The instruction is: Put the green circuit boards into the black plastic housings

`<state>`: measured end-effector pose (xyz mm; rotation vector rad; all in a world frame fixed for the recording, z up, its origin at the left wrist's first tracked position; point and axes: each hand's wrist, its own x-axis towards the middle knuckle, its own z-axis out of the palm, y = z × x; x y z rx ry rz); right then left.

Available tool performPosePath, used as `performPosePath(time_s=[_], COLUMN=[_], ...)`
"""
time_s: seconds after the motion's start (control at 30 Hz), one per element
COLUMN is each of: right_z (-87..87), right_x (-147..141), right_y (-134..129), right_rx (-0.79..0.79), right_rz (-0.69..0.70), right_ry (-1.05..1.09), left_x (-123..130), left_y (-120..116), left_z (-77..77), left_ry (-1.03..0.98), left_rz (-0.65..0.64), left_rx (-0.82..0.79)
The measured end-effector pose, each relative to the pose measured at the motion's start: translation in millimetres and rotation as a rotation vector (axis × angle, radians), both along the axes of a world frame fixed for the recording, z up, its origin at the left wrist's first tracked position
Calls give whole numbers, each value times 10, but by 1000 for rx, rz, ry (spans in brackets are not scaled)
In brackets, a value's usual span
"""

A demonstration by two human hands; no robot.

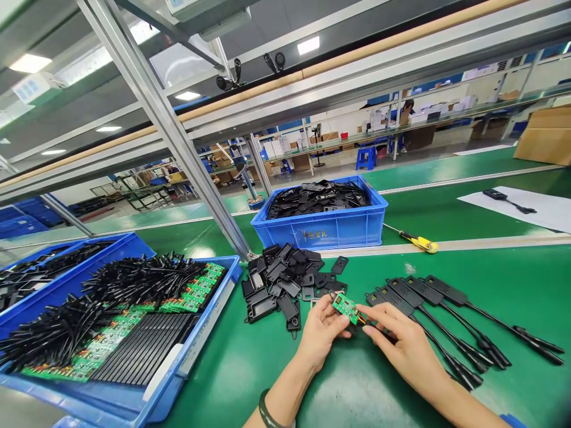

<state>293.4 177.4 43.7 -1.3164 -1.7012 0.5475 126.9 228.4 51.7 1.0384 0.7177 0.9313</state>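
Observation:
My left hand (322, 333) is closed on a small green circuit board (345, 307), thumb along its lower edge and fingers behind. Something dark shows under the board, but I cannot make out what. At the board's right end, my right hand (397, 333) pinches the short coloured wires (361, 319) and the black cable they run into. To the right of the hands lies a row of several black plastic cases with cables (422, 291). Beyond my left hand is a loose heap of black plastic case halves (285, 276).
On the left, a blue tray (229, 279) holds green boards with black cables. Another blue bin (120, 244) stands behind it. A blue crate (319, 232) of black parts sits at the back. A yellow screwdriver (422, 242) and a white sheet (548, 208) lie farther right.

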Motion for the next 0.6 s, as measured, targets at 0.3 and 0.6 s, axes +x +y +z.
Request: performPosePath(time_s=[0.3,0.6], right_z=[18,48], right_x=[-1,24], right_y=[-19,-13], right_rx=[110,136], right_rz=[47,87], right_ry=[-17,-61], left_x=[49,41], left_y=[-39,-39], left_z=[-12,-6], left_ry=[-80,-139], left_rz=[54,13], left_rx=[-27,-62])
